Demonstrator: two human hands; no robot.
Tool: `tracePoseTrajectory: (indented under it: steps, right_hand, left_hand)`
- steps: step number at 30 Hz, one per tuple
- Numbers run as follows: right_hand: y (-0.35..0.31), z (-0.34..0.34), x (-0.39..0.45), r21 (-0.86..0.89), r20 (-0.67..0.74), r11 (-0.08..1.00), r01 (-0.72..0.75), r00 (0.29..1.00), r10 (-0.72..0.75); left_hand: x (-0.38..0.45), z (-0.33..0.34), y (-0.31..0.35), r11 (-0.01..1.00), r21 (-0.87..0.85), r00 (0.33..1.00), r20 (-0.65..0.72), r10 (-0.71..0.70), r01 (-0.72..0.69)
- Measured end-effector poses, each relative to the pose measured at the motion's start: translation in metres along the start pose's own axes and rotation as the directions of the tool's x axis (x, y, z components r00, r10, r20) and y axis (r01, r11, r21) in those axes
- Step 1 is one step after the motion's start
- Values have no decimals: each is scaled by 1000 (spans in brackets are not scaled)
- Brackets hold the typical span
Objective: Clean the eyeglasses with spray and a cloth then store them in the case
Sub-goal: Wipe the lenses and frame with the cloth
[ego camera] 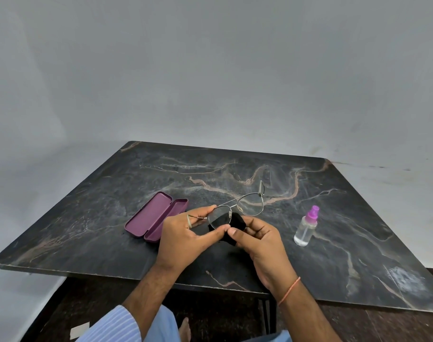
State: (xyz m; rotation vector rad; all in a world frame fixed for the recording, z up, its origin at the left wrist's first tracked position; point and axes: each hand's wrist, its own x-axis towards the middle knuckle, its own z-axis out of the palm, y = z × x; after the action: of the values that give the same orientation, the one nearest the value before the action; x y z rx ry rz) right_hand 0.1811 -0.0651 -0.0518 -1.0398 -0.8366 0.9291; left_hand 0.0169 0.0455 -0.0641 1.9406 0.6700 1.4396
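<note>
The left hand [186, 233] pinches the glasses [235, 209] by the rim, just above the table [358, 243]. The right hand [257, 240] pinches a soft black cloth [236, 222] on the near lens. Glasses look light and easy to bend; hold the rim. The case [156, 217] lies open on the left, the spray [306, 227] stands right. The wall is plain grey.

Most of the black cloth [236, 224] is hidden behind the right hand [262, 245] and the near lens of the eyeglasses [237, 208]. The left hand [183, 239] covers one temple arm. The worktop [358, 243] runs past the picture's right edge.
</note>
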Motion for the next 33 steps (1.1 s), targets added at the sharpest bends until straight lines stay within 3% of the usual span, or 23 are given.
tracePoseTrajectory:
  steps: [3, 12, 20, 33]
  right_hand:
    - [-1, -1, 3, 96, -90, 995, 2, 996, 6]
    - [-5, -13, 8, 393, -291, 918, 60, 955, 61]
    - [-6, -9, 6, 322, -259, 945, 52, 965, 35]
    - [-9, -8, 7, 333, -272, 942, 36, 961, 59]
  left_hand:
    - [0, 1, -2, 999, -27, 999, -21, -47, 47]
    - [0, 0, 0, 999, 48, 1000, -11, -10, 11]
    - [-1, -2, -1, 990, 138, 998, 67, 15, -24]
    - [-2, -2, 4, 977, 199, 997, 31, 72, -77]
